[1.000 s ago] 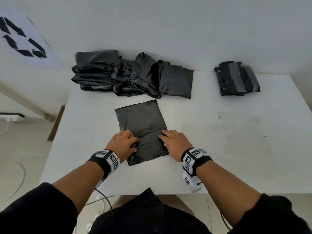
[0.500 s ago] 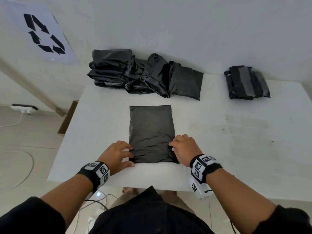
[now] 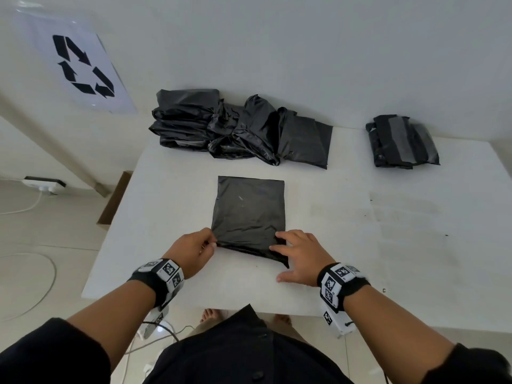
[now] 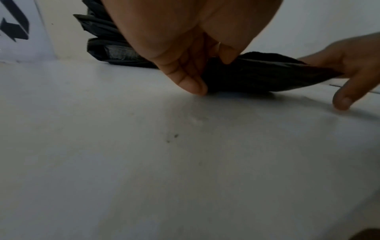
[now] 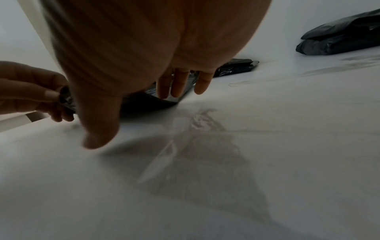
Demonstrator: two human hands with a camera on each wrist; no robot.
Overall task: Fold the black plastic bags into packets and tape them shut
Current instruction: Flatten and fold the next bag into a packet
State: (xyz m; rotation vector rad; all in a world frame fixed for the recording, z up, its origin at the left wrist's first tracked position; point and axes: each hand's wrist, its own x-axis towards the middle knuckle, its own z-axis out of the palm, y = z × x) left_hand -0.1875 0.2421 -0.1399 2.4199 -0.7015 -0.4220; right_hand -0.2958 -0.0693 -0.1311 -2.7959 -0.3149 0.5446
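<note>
A flat black plastic bag (image 3: pixel 249 212) lies in the middle of the white table (image 3: pixel 374 245). My left hand (image 3: pixel 212 243) pinches its near left corner between thumb and fingers, and in the left wrist view the near edge of the bag (image 4: pixel 267 76) is raised off the table. My right hand (image 3: pixel 282 259) rests straight fingers (image 5: pixel 176 86) on the near right corner, its thumb spread out on the table.
A heap of loose black bags (image 3: pixel 235 128) lies at the back by the wall. Taped packets (image 3: pixel 401 142) are stacked at the back right. A recycling poster (image 3: pixel 83 65) hangs on the left wall; a power strip (image 3: pixel 41 184) lies on the floor.
The bag has been turned square to me and drawn slightly nearer. My left hand went from lying beside it to pinching its corner and lifting the near edge. The right thumb has spread out.
</note>
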